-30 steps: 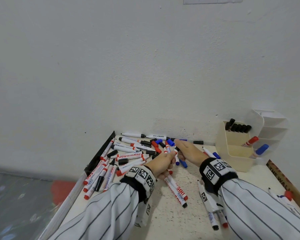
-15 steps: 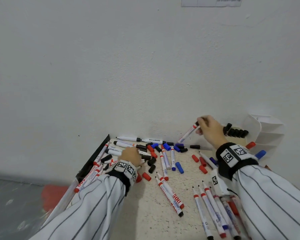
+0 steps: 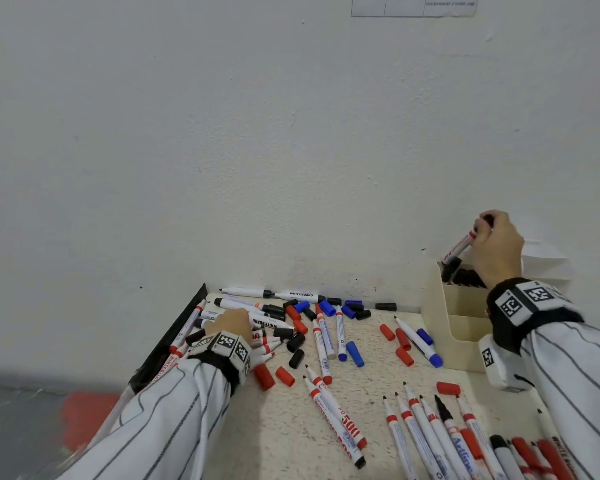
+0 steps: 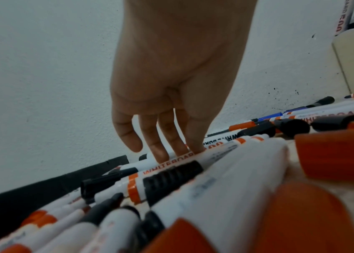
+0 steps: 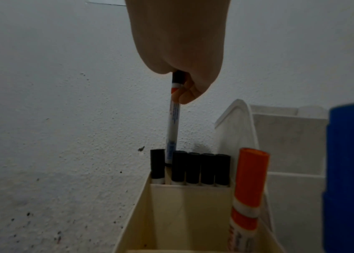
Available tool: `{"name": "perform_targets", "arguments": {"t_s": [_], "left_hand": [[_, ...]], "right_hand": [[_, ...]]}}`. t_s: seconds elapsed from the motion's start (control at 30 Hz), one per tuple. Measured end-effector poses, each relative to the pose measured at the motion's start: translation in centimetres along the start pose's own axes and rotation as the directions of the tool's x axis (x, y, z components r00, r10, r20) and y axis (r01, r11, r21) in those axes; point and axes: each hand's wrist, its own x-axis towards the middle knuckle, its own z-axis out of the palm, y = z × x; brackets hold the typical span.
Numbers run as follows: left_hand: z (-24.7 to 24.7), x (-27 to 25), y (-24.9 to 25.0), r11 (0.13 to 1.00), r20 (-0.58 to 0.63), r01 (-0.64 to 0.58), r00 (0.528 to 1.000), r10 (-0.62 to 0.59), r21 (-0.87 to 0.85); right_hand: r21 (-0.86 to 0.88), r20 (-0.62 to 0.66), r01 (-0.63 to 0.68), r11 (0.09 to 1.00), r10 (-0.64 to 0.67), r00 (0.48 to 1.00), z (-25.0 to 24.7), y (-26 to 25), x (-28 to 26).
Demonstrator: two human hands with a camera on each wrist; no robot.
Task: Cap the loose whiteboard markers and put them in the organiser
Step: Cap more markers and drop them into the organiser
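My right hand pinches the black-capped top of a red-banded marker above the cream organiser. The marker's lower end dips into the back compartment, beside several black-capped markers. In the right wrist view the held marker hangs nearly upright from my right hand. A red-capped marker stands in a nearer compartment of the organiser. My left hand lies on the marker pile at the table's left. Its straight fingers touch the marker barrels.
Loose red, blue and black caps lie scattered mid-table. A row of uncapped markers lies at the front right. A black strip edges the table's left side. A white tiered holder stands behind the organiser against the wall.
My right hand carried the marker from the middle of the table up and right to the organiser's back compartment. My left hand moved left onto the marker pile.
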Motion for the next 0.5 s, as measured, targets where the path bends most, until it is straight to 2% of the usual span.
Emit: {"name": "perform_targets", "arguments": {"t_s": [0.17, 0.33, 0.5], "left_hand": [[-0.3, 0.1, -0.1, 1.0, 0.034, 0.019, 0.999, -0.019, -0.004], [-0.2, 0.0, -0.1, 1.0, 0.019, -0.006, 1.0, 0.005, 0.017], [0.2, -0.1, -0.1, 0.999, 0.013, 0.004, 1.0, -0.005, 0.034]], "right_hand": [[-0.01, 0.069, 0.049, 0.999, -0.048, 0.996, 0.4, 0.3, 0.2], [-0.096, 0.23, 0.028, 0.995, -0.005, 0.973, 1.0, 0.6, -0.9], [-0.094, 0.251, -0.043, 0.995, 0.066, 0.966, 1.8, 0.9, -1.7]]}}
